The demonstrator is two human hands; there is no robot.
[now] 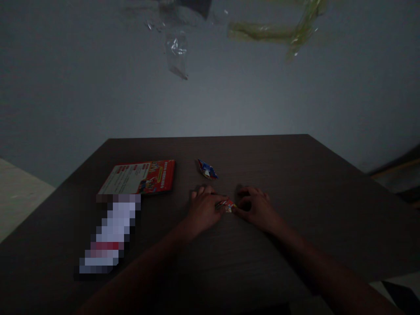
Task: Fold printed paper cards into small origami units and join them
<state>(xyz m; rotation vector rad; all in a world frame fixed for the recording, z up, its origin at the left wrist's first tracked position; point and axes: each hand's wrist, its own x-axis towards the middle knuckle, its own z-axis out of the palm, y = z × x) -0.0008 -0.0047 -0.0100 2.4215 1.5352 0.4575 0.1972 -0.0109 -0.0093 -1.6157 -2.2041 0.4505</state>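
Note:
A small red patterned packet (229, 206) lies on the dark table between my two hands. My left hand (205, 208) has its thumb on the packet's left end, the other fingers curled on the table. At the packet's right end, the index finger or thumb of my right hand (256, 206) touches the edge, and the remaining fingers are bent above the table. Beyond my left hand lies a blue packet (207, 169), slightly crumpled and touched by neither hand.
On the left of the brown table (262, 157) lies a red and white printed box or booklet (141, 177). Nearer me is a pixelated whitish object (113, 232). Behind the table stands a grey wall with tape (262, 33) and a clear plastic piece (177, 54).

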